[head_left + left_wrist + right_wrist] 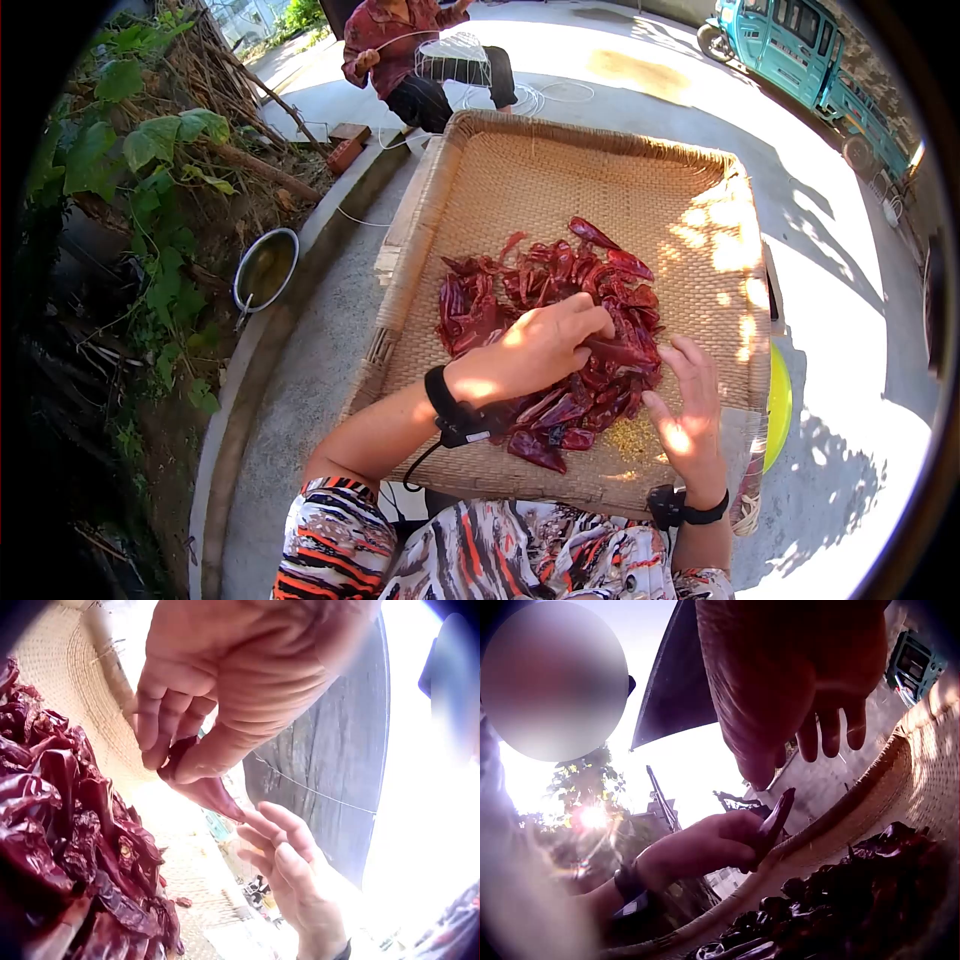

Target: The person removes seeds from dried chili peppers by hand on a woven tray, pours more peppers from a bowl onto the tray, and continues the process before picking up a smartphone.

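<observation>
My left hand (530,348) pinches a dried red chili pepper (204,793) between thumb and fingers, above the pile. The pepper's free end points toward my right hand (690,408), whose fingers are spread and loosely bent with nothing in them. In the left wrist view, the right fingertips (259,819) are right by the pepper's tip. Beneath the hands, a heap of dried chili peppers (545,275) lies on a large woven tray (520,170). Loose yellow seeds (632,438) are scattered near the tray's front, left of the right wrist.
Beyond the tray sits another person (400,60) with white wire in hand. A metal bowl (267,268) stands left by the curb and plants. A yellow-green basin (777,405) shows under the tray's right side. A teal three-wheeled vehicle (790,50) is parked far right.
</observation>
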A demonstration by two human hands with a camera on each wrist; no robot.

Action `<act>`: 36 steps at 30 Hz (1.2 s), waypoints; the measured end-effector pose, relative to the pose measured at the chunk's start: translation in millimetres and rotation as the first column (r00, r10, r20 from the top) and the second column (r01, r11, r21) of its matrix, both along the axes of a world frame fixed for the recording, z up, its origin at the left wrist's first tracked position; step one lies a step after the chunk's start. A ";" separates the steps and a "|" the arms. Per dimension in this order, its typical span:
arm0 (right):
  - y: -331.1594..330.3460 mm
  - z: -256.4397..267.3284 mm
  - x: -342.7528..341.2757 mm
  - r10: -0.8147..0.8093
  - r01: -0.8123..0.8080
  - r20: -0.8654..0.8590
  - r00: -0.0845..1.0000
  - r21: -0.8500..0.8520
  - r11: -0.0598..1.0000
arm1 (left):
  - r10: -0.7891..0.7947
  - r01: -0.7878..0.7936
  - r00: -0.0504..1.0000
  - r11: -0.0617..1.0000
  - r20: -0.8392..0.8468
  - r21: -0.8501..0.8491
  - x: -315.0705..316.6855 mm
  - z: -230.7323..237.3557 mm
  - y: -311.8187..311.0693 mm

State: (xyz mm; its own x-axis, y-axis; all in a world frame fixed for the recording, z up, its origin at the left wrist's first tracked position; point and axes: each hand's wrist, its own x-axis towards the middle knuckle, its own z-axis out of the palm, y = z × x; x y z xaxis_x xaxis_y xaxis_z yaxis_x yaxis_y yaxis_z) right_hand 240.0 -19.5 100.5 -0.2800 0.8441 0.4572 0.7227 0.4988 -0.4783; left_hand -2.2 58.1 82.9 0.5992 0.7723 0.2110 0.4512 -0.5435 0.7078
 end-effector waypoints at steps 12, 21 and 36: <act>-9.2 -9.8 79.4 -0.475 0.458 -0.151 0.867 -0.132 0.879 | 0.450 -0.394 0.840 0.890 -0.304 0.229 -69.1 -12.1 11.9; -16.5 -46.3 158.7 -0.765 0.766 -0.044 0.642 0.016 0.642 | 0.638 -0.447 0.643 0.762 -0.424 0.468 -127.3 -61.1 47.8; -5.9 -24.1 23.9 -0.040 0.041 0.008 0.999 -0.170 0.985 | 0.402 -0.401 0.871 0.914 -0.284 0.063 -91.2 -24.8 21.8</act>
State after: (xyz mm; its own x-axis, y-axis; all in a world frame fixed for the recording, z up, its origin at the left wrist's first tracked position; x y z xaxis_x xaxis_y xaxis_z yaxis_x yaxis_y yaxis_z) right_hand 264.0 -25.4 76.4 -0.2459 0.9202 0.3045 0.7431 0.3807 -0.5503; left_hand -93.4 79.8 58.1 0.2719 0.9589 0.0808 0.8123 -0.2737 0.5150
